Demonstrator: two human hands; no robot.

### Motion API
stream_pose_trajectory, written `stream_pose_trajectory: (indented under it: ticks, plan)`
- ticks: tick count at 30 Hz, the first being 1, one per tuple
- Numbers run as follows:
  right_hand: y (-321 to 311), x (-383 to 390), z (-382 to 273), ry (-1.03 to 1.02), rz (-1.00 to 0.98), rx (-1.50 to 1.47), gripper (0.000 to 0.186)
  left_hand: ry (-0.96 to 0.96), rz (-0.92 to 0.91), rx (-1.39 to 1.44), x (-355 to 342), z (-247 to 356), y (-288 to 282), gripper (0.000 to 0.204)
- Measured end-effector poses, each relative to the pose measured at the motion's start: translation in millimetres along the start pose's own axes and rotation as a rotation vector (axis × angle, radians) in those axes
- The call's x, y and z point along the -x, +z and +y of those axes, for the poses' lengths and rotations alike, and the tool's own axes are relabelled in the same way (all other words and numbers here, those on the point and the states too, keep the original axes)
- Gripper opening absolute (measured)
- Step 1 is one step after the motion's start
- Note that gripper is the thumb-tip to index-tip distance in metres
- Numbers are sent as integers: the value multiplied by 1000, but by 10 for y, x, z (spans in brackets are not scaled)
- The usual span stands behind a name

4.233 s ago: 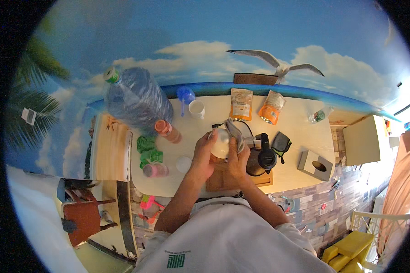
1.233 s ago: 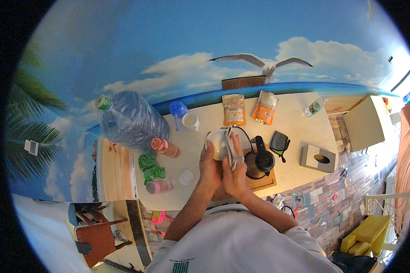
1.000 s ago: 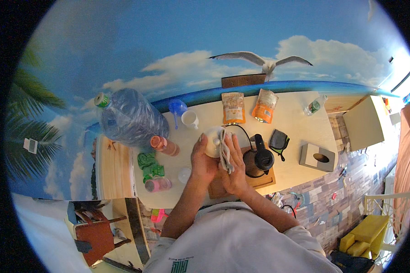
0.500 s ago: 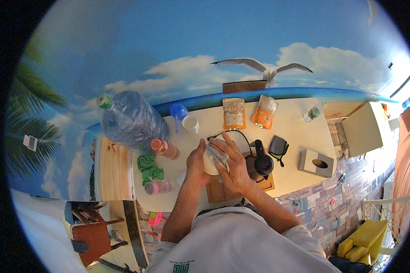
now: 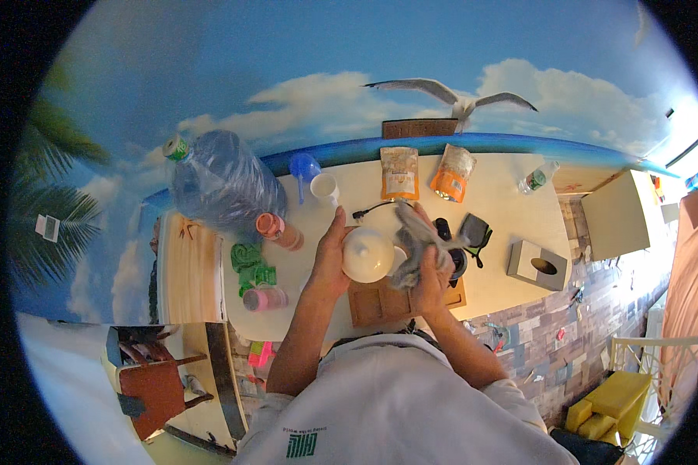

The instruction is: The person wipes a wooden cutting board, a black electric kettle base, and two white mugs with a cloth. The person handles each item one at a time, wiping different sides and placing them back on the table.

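My left hand point(image 5: 330, 260) is closed round the edge of a glossy white lid point(image 5: 367, 256), round with a small knob at its middle. In my right hand point(image 5: 433, 285) is a crumpled grey cloth point(image 5: 416, 244), bunched up and hanging loose just right of the lid. Part of another small white piece point(image 5: 398, 260) shows between lid and cloth; what it is I cannot make out. Below both hands lies a brown wooden tray point(image 5: 376, 307). Behind my right hand stands a black-handled kettle point(image 5: 456, 265), mostly hidden by the cloth and fingers.
On the left are a big water jug point(image 5: 229, 182), pink bottles point(image 5: 285, 234), a green cloth bundle point(image 5: 250, 267), a white mug point(image 5: 325, 187) and a blue scoop point(image 5: 303, 172). Farther back lie two pouches point(image 5: 399, 174). A black case point(image 5: 475, 232), tissue box point(image 5: 537, 265) and small bottle point(image 5: 537, 180) are on the right.
My hands have moved apart from being pressed together. The right hand has drawn the grey cloth away to the right, and the lid in my left hand now faces up.
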State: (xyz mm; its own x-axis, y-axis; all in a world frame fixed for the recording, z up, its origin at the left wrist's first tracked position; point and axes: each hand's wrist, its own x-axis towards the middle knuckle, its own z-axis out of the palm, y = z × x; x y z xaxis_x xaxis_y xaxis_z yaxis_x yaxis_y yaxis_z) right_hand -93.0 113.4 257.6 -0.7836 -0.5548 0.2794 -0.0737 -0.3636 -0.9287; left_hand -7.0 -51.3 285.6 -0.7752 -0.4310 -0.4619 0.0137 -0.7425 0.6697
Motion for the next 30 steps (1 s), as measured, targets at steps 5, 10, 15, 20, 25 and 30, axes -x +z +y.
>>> stream_pose_trajectory:
  ticks: [5, 10, 15, 20, 25, 30]
  plan:
    - [235, -368, -260, -293, -531, 413, 36, 61, -47, 87, 40, -107, 6, 67]
    - [293, -479, -109, -280, -683, 416, 41, 60, -37, 112, 69, -121, -121, 70]
    - [335, -491, -114, -431, -656, 469, 42, -8, -125, 434, 93, -209, -206, 65]
    - [178, -367, 121, -626, -391, 617, 43, 18, -130, 517, 69, -417, -111, 62]
    - [242, -75, 239, -651, -191, 793, 57, 111, -157, 647, -55, -586, -248, 52]
    - [293, 50, 229, -529, -260, 884, 65, 125, -201, 556, 18, -585, -298, 47]
